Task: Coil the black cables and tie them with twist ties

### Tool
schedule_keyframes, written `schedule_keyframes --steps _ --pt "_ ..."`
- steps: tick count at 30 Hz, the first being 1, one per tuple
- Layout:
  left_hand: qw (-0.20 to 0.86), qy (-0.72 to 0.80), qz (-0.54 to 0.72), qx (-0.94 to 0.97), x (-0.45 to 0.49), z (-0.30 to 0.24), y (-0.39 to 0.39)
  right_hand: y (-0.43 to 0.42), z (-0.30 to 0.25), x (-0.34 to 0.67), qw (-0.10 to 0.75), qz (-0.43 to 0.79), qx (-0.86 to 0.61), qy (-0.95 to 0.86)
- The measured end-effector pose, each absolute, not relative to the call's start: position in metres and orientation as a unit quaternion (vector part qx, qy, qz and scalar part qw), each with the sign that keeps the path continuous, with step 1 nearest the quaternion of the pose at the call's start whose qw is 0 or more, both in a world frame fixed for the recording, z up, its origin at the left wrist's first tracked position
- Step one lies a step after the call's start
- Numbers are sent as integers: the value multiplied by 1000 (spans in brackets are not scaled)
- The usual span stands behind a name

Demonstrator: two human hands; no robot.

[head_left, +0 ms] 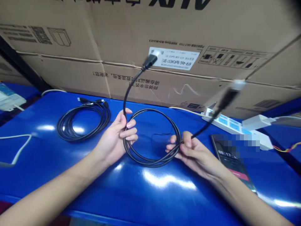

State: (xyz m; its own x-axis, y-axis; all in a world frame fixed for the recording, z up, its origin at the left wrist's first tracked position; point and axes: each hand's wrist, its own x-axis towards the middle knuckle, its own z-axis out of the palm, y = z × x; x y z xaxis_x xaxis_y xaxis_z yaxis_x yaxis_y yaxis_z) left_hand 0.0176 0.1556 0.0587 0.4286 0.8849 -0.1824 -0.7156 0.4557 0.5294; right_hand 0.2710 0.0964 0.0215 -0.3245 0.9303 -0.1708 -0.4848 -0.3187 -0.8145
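A black cable (152,163) is wound into a round coil between my two hands, above the blue table. On its left side, my left hand (124,128) pinches the loops between thumb and fingers. My right hand (188,149) grips the opposite side of the coil. From the left hand one cable end rises to a black plug (150,61) with a pale tip. The other end slants up from the right hand to a second plug (228,97), blurred. Another coiled black cable (82,138) lies on the table, left of my left hand.
A large cardboard box (127,37) stands along the back of the blue table (113,194). At the right are a white power strip (235,128), a white adapter (256,121) and a phone (232,160) showing a timer. White cords lie at the left.
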Motion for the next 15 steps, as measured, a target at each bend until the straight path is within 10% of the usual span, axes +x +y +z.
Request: schedule_keyframes --steps 15 --pt "802 235 507 212 22 62 152 99 27 269 493 718 -364 -331"
